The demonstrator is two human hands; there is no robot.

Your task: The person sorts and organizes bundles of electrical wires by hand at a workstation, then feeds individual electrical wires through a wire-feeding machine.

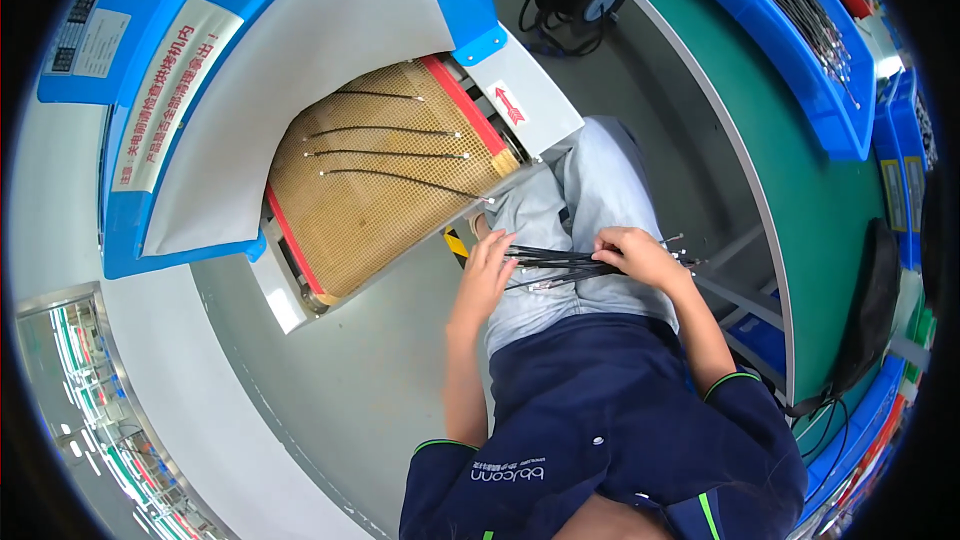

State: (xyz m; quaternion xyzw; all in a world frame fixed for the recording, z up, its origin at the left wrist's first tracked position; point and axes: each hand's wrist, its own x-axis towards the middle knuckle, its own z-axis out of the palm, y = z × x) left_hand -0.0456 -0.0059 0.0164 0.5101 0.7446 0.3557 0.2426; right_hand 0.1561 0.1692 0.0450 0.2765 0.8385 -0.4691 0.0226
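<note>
Head view: holding black cable bundle [560, 259] over denim-clad lap [600, 292], clamped in right hand [640, 253]. Left hand [486, 268] at bundle's left end, can't tell if gripping. Up-left, see four separate black cables [388, 153] spread on tan mesh belt [350, 220]; to the right, green tabletop [800, 210].

The camera rides on the seated wearer's head, the left lens of a pair, and peers steeply down past the dark blue shirt [590, 380] to the pale trousers [615, 175]. It sits quite near its subject: the left hand [489, 268] and right hand [634, 255] come around the middle of the view. The wide fisheye also takes in the conveyor belt [375, 215] by its near edge, leftward, and, rightward, the green bench [820, 210], its long edge bowed.
</note>
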